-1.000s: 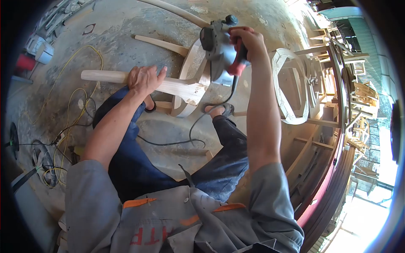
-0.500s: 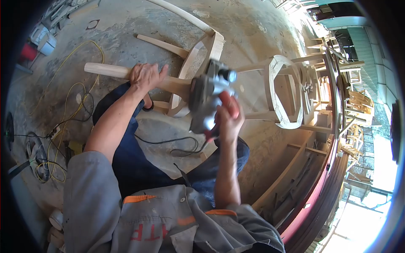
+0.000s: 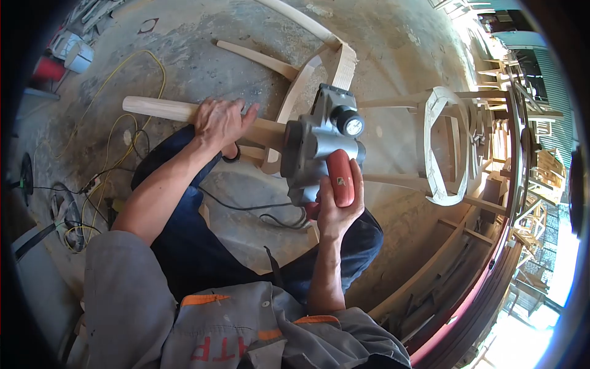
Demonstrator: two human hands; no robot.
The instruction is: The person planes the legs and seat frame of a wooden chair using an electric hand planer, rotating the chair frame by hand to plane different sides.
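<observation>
My left hand (image 3: 220, 126) is wrapped over a pale wooden leg (image 3: 161, 109), which points left and belongs to a curved wooden chair frame (image 3: 300, 86). In my right hand (image 3: 338, 210) is the red handle of a grey, corded electric planer (image 3: 326, 142) with a dial knob on top. Lying across the right end of the leg, the planer hides the wood behind it; I cannot see whether its sole touches. A black power cord (image 3: 252, 208) trails below the planer.
Another chair frame (image 3: 434, 144) stands to the right. Farther right are a wooden rack (image 3: 455, 246) and stacked chairs (image 3: 547, 178). A yellow cable (image 3: 163, 77) lies on the concrete floor at left, with buckets (image 3: 78, 57) in the upper left corner.
The planer and my right hand have shifted slightly right in view and show sharper. My left hand keeps its hold on the leg. The whole view has turned a little.
</observation>
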